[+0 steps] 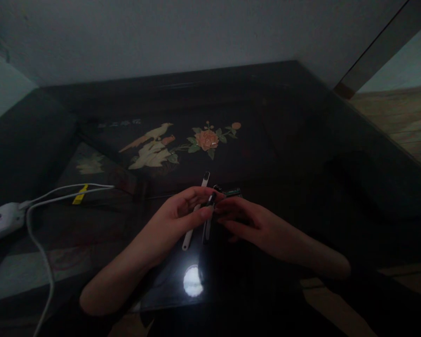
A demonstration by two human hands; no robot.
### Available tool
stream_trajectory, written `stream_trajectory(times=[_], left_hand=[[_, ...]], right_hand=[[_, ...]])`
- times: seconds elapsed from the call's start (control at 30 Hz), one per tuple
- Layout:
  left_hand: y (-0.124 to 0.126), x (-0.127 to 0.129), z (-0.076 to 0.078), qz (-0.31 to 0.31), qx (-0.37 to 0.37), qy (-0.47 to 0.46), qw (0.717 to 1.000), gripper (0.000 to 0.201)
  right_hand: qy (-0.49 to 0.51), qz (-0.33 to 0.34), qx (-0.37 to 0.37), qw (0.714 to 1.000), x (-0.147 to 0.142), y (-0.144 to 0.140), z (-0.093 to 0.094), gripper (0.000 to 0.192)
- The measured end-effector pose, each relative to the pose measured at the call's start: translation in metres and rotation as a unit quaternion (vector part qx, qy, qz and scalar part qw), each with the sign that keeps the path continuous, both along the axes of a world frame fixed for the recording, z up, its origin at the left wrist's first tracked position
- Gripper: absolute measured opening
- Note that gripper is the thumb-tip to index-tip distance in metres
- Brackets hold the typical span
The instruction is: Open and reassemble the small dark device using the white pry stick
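Wide open right of the right fingers (234, 202) over dark glossy tabletop (284, 164); gotta dodge slim pale strip (187, 239) beneath left fingers (195, 191), thin white cables (52, 196) farther left.

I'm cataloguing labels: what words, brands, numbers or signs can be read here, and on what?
No text can be read.
Pale character row on the dark tabletop: too small and blurred.
White adapter: round mark, nothing legible.
Yellow cable tag: no readable lettering.
White strip by the left hand: none readable.
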State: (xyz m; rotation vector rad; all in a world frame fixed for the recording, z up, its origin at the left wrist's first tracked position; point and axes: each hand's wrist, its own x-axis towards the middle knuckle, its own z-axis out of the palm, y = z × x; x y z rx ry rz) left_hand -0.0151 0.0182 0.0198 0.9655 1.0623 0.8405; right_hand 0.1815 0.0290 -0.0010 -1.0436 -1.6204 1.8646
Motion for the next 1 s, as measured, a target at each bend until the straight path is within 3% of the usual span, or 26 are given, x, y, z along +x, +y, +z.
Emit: stream_trajectory(times=[0.33,0.57,1.0], left_hand=[[0.001,0.004,-0.003,0.033,-0.013,-0.04,0.999,0.032],[-0.001,0.007,-0.006,0.046,-0.028,-0.071,0.996,0.031],[-0.01,0.013,-0.002,0.048,-0.014,-0.108,0.993,0.037]], right_hand=[[-0.026,-0.004,0.032,0.999,0.0,0.002,-0.005,0.03],[-0.058,0.01,0.143,0.988,-0.001,0.003,-0.007,0.023],[-0.073,-0.093,0.162,0.98,-0.003,0.003,-0.009,0.027]])
